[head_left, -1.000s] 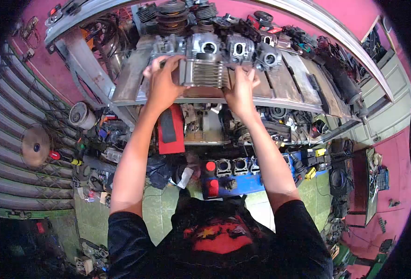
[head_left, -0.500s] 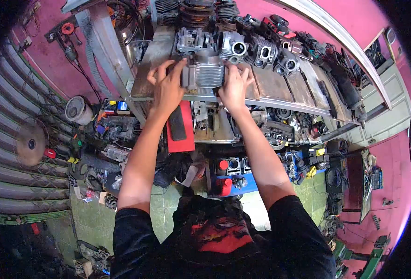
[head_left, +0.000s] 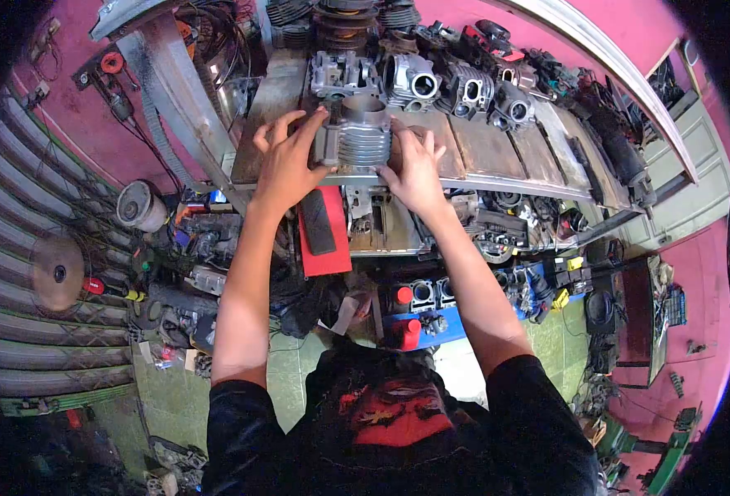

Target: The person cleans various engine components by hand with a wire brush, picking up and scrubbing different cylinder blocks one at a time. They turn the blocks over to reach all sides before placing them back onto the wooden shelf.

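A finned metal engine cylinder stands at the front edge of the wooden shelf, its round sleeve pointing up. My left hand holds its left side, index finger near the top and thumb low, the other fingers spread off it. On the opposite side, my right hand grips it with the index finger high and the thumb near the base. Behind it sit a cylinder head and another cylinder-like casting.
More engine castings line the shelf to the right. Stacked round finned parts are at the back. A metal post rises on the left. Below hang a red panel and a lower shelf of parts; red-capped bottles stand lower down.
The cylinder has come slightly down and toward me in view, and more of its upper sleeve opening shows. Both hands have shifted with it, thumbs now lower on its sides.
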Demonstrator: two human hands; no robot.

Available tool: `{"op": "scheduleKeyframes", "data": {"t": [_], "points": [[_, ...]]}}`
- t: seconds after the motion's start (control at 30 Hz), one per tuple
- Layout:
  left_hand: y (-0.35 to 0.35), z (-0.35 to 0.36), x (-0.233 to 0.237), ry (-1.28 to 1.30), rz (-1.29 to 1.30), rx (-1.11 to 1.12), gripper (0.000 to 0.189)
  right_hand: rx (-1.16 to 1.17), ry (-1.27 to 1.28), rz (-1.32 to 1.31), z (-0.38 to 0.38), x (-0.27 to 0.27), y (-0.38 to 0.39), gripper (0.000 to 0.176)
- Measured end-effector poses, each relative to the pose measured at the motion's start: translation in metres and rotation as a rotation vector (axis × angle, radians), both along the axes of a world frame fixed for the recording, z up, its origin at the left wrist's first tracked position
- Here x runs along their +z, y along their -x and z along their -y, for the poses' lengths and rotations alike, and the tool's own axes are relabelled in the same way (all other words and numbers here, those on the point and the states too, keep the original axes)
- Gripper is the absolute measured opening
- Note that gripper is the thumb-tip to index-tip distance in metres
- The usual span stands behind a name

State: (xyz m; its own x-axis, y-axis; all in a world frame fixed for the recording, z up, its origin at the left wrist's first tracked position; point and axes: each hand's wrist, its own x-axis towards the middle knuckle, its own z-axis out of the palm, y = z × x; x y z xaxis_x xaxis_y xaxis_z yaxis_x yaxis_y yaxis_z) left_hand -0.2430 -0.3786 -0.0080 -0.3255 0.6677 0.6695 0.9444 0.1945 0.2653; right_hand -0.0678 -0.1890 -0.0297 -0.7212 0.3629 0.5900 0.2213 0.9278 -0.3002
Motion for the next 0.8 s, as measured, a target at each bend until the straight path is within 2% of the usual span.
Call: {"op": "scheduleKeyframes", "data": {"t": [0.23, 0.37, 0.47, 0.57, 0.63, 0.8], "points": [[0.005, 0.001, -0.019, -0.025, -0.042, -0.007, 0.095, 0.055, -0.05, -0.056, -0.007, -0.002, 0.002, 0.074], [0.008, -0.002, -0.024, -0.073, 0.013, 0.001, 0.092, 0.026, -0.04, -0.049, -0.005, 0.0, 0.01, 0.077], [0.01, 0.0, -0.027, -0.072, 0.044, -0.006, 0.089, 0.043, 0.109, -0.007, -0.004, 0.0, 0.008, 0.078], [0.012, 0.004, -0.031, -0.05, 0.028, -0.007, 0.086, 0.07, 0.064, -0.053, -0.004, -0.006, 0.008, 0.078], [0.012, 0.004, -0.029, -0.053, -0.002, 0.048, 0.075, 0.021, 0.01, -0.104, -0.001, -0.011, 0.013, 0.074], [0.015, -0.01, -0.025, -0.052, 0.017, 0.133, 0.069, -0.048, 0.061, -0.105, 0.001, -0.017, 0.028, 0.072]]}}
